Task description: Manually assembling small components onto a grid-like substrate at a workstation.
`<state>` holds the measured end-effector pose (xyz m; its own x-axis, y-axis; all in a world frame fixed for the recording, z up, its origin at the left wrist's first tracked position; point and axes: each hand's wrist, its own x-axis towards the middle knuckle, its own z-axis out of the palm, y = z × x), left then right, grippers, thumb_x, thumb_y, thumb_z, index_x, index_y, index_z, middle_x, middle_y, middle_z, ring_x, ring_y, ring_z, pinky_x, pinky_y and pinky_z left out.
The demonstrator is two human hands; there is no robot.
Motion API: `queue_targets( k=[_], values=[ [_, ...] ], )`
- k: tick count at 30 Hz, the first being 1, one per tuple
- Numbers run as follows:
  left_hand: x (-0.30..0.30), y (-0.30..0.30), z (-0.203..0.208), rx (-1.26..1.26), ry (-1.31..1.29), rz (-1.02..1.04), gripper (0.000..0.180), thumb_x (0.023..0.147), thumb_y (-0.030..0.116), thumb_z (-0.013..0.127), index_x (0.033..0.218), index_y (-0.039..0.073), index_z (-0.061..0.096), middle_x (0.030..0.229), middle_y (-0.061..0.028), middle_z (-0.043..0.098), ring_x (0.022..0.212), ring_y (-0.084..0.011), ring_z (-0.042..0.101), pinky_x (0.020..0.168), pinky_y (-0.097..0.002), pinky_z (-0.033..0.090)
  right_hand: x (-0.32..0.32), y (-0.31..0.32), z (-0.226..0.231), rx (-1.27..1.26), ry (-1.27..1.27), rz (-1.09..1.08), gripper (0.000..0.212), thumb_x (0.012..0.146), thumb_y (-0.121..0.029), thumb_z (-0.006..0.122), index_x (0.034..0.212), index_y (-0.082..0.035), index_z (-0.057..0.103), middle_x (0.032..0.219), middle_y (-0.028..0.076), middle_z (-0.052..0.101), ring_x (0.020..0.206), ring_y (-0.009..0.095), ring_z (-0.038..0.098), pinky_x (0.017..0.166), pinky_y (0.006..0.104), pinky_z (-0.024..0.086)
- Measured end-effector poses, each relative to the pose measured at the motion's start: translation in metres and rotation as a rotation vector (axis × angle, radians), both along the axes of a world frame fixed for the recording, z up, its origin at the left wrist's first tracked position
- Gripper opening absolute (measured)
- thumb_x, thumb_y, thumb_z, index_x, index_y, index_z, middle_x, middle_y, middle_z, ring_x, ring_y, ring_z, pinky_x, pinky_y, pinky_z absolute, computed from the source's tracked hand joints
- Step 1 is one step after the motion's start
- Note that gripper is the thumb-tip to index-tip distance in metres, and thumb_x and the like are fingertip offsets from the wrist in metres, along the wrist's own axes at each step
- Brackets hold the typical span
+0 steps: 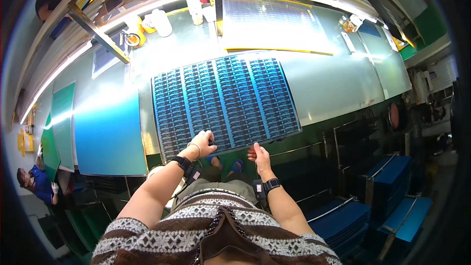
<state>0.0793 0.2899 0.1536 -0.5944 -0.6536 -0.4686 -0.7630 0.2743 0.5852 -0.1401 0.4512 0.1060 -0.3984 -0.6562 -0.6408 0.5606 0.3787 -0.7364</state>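
In front of me a large patterned panel [225,103], blue with rows of dark repeated shapes in four columns, lies on the lit worktable with its near edge toward my body. My left hand [200,144] is over the panel's near edge, fingers curled and pinched together; whatever they hold, if anything, is too small to make out. At the near edge farther right, my right hand [259,156] is closed, thumb on the panel's rim and fingers curled below it. Both wrists wear dark bands.
A plain blue sheet [110,135] and a green sheet [63,113] lie to the left. Behind, a yellow-edged panel [274,24], white bottle [161,23] and tape roll [132,39] stand near a metal post [217,5]. Racks of blue sheets [338,221] fill the lower right. A co-worker [37,184] handles a green panel.
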Motion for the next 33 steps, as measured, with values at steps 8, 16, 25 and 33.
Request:
queue_targets(
  k=[8, 16, 25, 33],
  values=[
    [0.009, -0.010, -0.009, 0.029, 0.124, -0.054, 0.029, 0.075, 0.024, 0.070, 0.094, 0.004, 0.059, 0.090, -0.0147, 0.060, 0.086, -0.0289, 0.059, 0.077, -0.0376, 0.049, 0.017, -0.016, 0.005, 0.041, 0.139, 0.070, 0.024, 0.088, -0.027, 0.066, 0.082, -0.004, 0.060, 0.076, 0.006, 0.064, 0.064, 0.012, 0.062, 0.057, 0.0228, 0.048],
    [0.028, -0.026, -0.006, -0.177, 0.263, 0.288, 0.018, 0.080, 0.016, 0.063, 0.095, 0.007, 0.063, 0.093, -0.0134, 0.063, 0.084, -0.0293, 0.062, 0.075, -0.0362, 0.050, -0.006, -0.002, 0.013, 0.142, 0.084, 0.270, 0.033, 0.093, -0.033, 0.056, 0.083, -0.002, 0.064, 0.074, 0.007, 0.067, 0.064, 0.016, 0.065, 0.060, 0.0281, 0.052],
    [0.097, -0.107, -0.019, -0.688, -0.217, 0.386, 0.062, 0.089, 0.034, 0.055, 0.140, 0.006, 0.036, 0.151, -0.0108, 0.026, 0.141, -0.0313, 0.019, 0.110, -0.0538, 0.020, 0.011, -0.050, 0.077, -0.199, 1.495, 0.627, 0.044, 0.079, -0.015, 0.065, 0.120, -0.004, 0.054, 0.126, 0.017, 0.051, 0.118, 0.037, 0.047, 0.099, 0.0438, 0.039],
    [0.089, -0.119, -0.029, -0.722, -0.222, 0.399, 0.064, 0.092, 0.037, 0.050, 0.143, 0.005, 0.030, 0.153, -0.0109, 0.023, 0.142, -0.0299, 0.016, 0.113, -0.0520, 0.013, 0.013, -0.098, 0.056, -0.143, 1.610, 0.901, 0.059, 0.082, -0.027, 0.064, 0.136, -0.012, 0.045, 0.146, 0.014, 0.034, 0.136, 0.036, 0.028, 0.111, 0.0488, 0.024]
  ],
)
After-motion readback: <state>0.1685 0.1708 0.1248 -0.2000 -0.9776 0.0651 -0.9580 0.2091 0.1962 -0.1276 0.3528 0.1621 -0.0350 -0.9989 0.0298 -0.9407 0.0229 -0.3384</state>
